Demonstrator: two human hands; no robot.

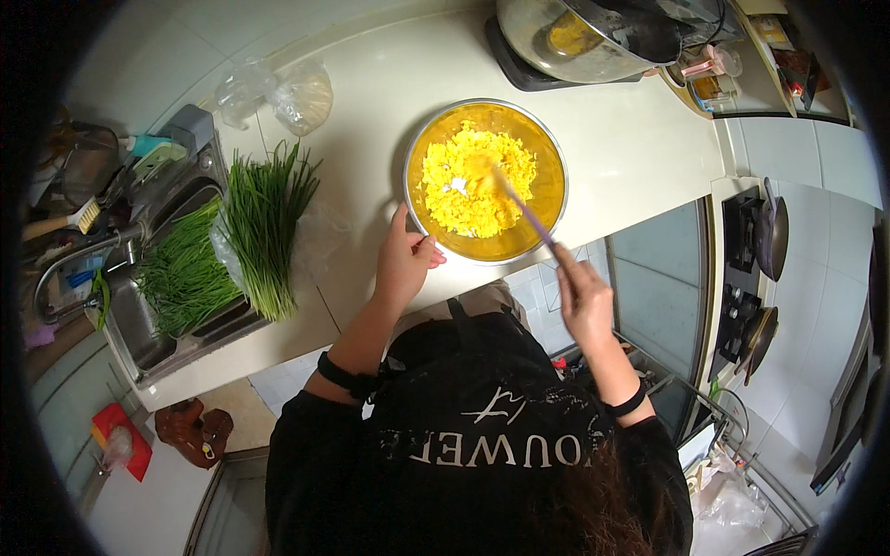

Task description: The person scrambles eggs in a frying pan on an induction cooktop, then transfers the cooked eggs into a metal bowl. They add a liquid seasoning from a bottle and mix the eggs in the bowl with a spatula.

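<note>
A round stainless steel bowl (551, 201) stands near the counter's edge, with crumbled yellow food, perhaps egg, and a small white patch in it. My right hand (585, 295) grips the purple handle of a stirring utensil (530, 217); its head is blurred in the yellow food (452, 167). At the bowl's lower left rim rests my left hand (407, 260), thumb and fingers apart against the outside. Left of the bowl lies a bundle of long green chives (261, 229), partly on a clear plastic bag.
More chives (188, 274) fill the sink (149, 347) at the left, beside a curved faucet (52, 274). A tied plastic bag (302, 97) lies at the back wall. A large metal pot (535, 42) stands at the back right. Pans (773, 240) sit by the stove at the right.
</note>
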